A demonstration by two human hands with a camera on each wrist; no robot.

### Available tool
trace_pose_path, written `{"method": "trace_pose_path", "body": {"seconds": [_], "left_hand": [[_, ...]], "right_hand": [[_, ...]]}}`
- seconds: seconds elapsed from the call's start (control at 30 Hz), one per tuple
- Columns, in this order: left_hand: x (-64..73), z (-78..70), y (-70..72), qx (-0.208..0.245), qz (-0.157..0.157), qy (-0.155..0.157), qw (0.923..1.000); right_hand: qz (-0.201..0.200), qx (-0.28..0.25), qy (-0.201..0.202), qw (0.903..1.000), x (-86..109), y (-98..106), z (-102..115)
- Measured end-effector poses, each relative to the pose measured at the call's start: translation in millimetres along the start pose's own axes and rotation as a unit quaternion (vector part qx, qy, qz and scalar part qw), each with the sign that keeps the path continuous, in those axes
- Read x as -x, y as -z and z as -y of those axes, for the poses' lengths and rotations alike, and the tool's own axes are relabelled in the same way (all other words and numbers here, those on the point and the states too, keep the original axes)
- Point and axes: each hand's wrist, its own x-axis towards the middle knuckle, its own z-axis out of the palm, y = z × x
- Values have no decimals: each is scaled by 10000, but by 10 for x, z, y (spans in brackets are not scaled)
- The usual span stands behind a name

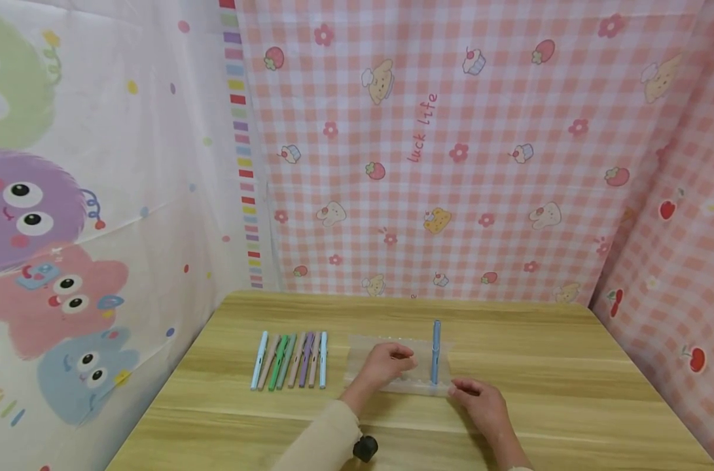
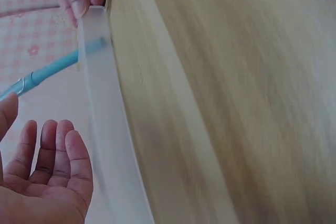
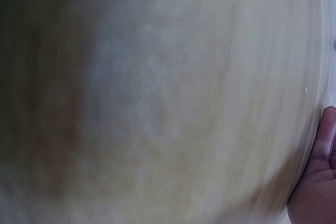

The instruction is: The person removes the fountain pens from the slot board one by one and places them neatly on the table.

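A translucent plastic pen holder (image 1: 424,363) with a frosted strip (image 2: 107,93) along its near edge lies on the table. One blue pen (image 1: 436,347) stands across its right part, its lower end showing through the strip in the left wrist view. Over the holder's middle hovers my left hand (image 1: 387,364), fingers loosely bent and nothing in them; the left wrist view shows the palm (image 2: 42,198) bare. My right hand (image 1: 483,405) pinches the holder's near right corner between thumb and fingers. Only part of that hand (image 3: 317,182) enters the right wrist view.
Left of the holder, several pens lie side by side in a row, among them a green pen (image 1: 278,363) and a purple pen (image 1: 306,360). A small black object (image 1: 365,449) shows beside the left sleeve (image 1: 327,435). Patterned curtains (image 1: 451,196) enclose the wooden table (image 1: 545,353).
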Motion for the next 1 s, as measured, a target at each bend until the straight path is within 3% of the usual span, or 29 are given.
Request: {"method": "trace_pose_path", "body": {"seconds": [0.37, 0.63, 1.0], "left_hand": [[-62, 11, -241, -120, -237, -106, 9996], [-111, 5, -325, -75, -277, 112, 9995], [-197, 20, -453, -330, -371, 13, 9988]], "right_hand": [[-43, 78, 78, 9999, -10, 4, -6], [-17, -6, 69, 10000, -24, -3, -29], [-58, -1, 153, 9999, -17, 8, -38]]}}
